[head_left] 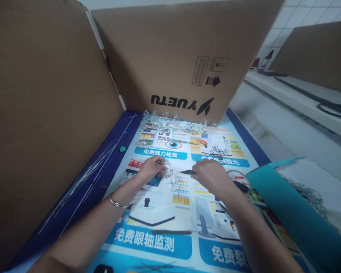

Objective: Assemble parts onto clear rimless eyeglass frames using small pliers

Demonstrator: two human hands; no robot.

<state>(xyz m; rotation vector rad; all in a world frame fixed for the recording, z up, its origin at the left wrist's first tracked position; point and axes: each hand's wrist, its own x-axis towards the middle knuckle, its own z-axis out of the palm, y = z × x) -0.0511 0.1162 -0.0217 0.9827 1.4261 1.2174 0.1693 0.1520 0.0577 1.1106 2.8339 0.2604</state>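
Observation:
My left hand point(154, 167), with a silver bangle at the wrist, is closed in a pinch on a clear beaded wire piece point(168, 172). Thin wire loops point(176, 185) trail below the beads. My right hand point(211, 174) is wrapped round a dark, pointed tool that looks like needle-nose pliers point(188, 172). Its tip points left towards the beads, a small gap away. The handles are mostly hidden in my fist. Beyond my right hand lies a small heap of dark wire loops point(220, 152).
Clear beaded pieces point(170, 120) line the foot of the cardboard wall point(170, 57). Straight wires point(82, 178) lie along the left edge, near a green round piece point(122, 149). More wires point(156, 266) lie in front. A teal box point(301, 204) with tangled wire stands right.

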